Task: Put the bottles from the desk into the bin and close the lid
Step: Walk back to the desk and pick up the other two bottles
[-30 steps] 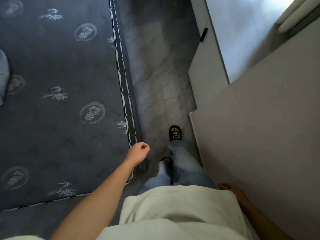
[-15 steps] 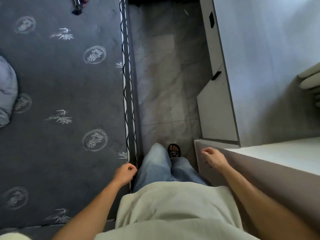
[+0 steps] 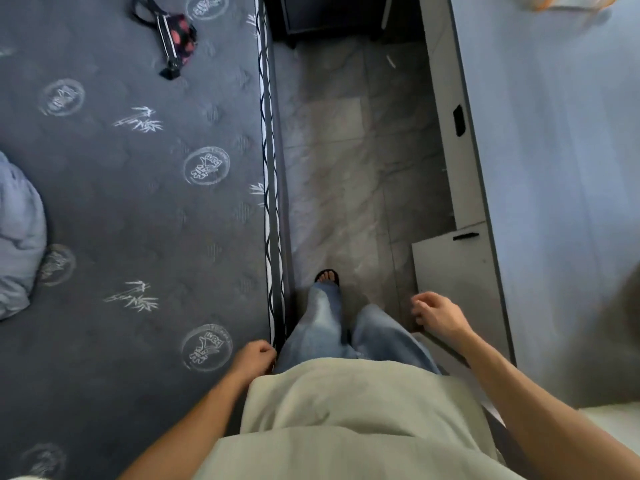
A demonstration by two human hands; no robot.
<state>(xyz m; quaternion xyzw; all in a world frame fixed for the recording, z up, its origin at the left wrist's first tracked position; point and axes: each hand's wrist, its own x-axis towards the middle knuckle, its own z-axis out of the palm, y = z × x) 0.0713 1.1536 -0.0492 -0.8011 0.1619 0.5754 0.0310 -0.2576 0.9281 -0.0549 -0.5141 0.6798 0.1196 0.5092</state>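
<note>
No bottle and no bin shows in the head view. My left hand [image 3: 255,359] hangs at my side beside the mattress edge, its fingers curled into a loose fist with nothing in it. My right hand [image 3: 437,314] is lifted in front of the white cabinet, fingers loosely bent and apart, holding nothing. A pale desk surface [image 3: 561,174] runs along the right side, and something orange and white lies at its far top edge, too cut off to name.
A dark grey patterned mattress [image 3: 131,202] fills the left, with a small black and red bag [image 3: 175,39] and a blue bundle of cloth [image 3: 17,233] on it. A narrow grey tiled floor strip [image 3: 346,168] runs ahead between the mattress and the white cabinet [image 3: 453,271]. Dark furniture [image 3: 329,15] stands at the far end.
I have walked forward along the aisle. The bag on the mattress and more of the desk top came into view. My right hand rose from behind my hip to the front.
</note>
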